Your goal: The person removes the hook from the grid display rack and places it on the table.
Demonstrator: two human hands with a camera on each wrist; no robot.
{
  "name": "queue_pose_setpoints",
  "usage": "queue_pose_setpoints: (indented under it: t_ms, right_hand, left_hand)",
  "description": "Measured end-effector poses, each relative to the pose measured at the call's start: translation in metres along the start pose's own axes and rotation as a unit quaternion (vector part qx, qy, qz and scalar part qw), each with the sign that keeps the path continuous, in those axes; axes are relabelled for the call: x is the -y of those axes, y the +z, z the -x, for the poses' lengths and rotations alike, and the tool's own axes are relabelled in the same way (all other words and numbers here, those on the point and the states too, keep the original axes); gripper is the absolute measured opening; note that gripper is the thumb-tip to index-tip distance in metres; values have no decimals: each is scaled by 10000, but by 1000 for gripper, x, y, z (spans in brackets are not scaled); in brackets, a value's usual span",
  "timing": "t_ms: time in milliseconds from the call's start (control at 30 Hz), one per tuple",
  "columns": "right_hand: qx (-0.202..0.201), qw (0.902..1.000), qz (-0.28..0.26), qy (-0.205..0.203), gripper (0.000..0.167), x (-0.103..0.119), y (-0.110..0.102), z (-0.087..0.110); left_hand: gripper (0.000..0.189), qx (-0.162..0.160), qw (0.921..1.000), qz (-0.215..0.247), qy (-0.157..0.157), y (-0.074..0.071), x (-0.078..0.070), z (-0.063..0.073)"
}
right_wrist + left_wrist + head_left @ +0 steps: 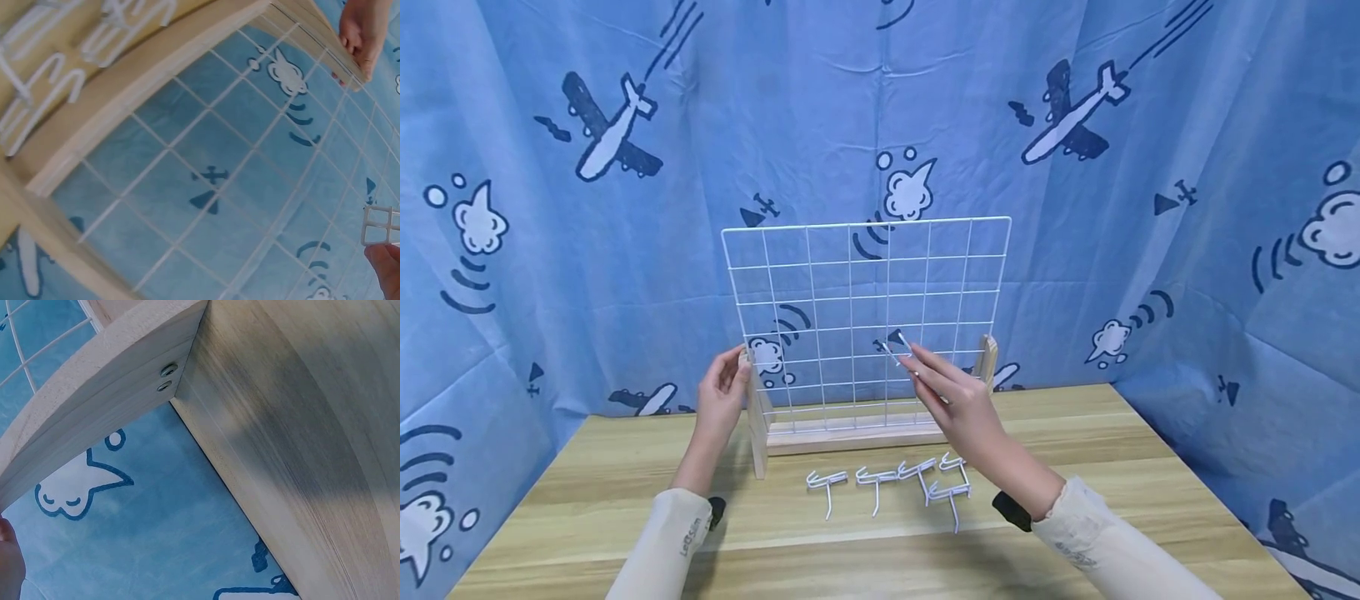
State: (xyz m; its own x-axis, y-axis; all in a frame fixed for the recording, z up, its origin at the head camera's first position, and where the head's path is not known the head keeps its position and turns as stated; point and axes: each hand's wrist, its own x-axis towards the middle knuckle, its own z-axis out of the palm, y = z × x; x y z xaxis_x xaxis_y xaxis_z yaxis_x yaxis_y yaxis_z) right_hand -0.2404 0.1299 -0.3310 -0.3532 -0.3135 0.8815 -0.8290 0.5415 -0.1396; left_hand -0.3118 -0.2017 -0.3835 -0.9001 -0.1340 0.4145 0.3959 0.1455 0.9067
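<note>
A white wire grid panel [851, 297] stands upright in a pale wooden stand on the table. My left hand [722, 387] grips the top of the stand's left upright [756, 425], with thumb and fingers at its edge. In the left wrist view that upright [106, 387] shows two screw heads low down, and only a bit of the hand [9, 565] appears. My right hand [958, 404] pinches a white wire hook [891, 353] in front of the grid's lower right part, its prongs pointing at the mesh. The right wrist view shows the hook's squared end [378, 225] above the fingertips.
Several more white wire hooks [877, 477] lie on the wooden table [820, 558] before the stand, two of them overlapping. The stand's right upright [988, 358] is partly behind the right hand. A blue patterned curtain [865, 108] hangs behind and at both sides.
</note>
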Motion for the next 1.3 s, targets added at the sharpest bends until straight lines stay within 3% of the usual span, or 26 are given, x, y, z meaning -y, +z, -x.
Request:
queue_pose_setpoints:
  t_ms: [233, 400, 533, 700, 933, 1033, 1300]
  right_hand:
    - [211, 9997, 29, -153, 41, -3, -3, 16]
    - [311, 9984, 67, -465, 22, -6, -2, 27]
    - [463, 9971, 111, -592, 35, -7, -1, 35]
    - [643, 9948, 177, -775, 36, -9, -1, 45]
    - [900, 9883, 473, -1135, 36, -9, 0, 58]
    - [1006, 9859, 505, -1236, 37, -9, 1, 62]
    - [1183, 9804, 635, -1441, 39, -8, 4, 70]
  left_hand:
    - [41, -19, 10000, -53, 21, 0, 2, -1]
    - [39, -34, 9999, -6, 144, 0, 2, -1]
    - [39, -22, 9999, 29, 169, 0, 2, -1]
    - [40, 13, 9999, 64, 77, -1, 1, -2]
    - [39, 83, 9999, -135, -62, 2, -28, 9]
    - [39, 79, 9998, -149, -79, 2, -30, 10]
    - [39, 13, 9999, 98, 23, -1, -1, -1]
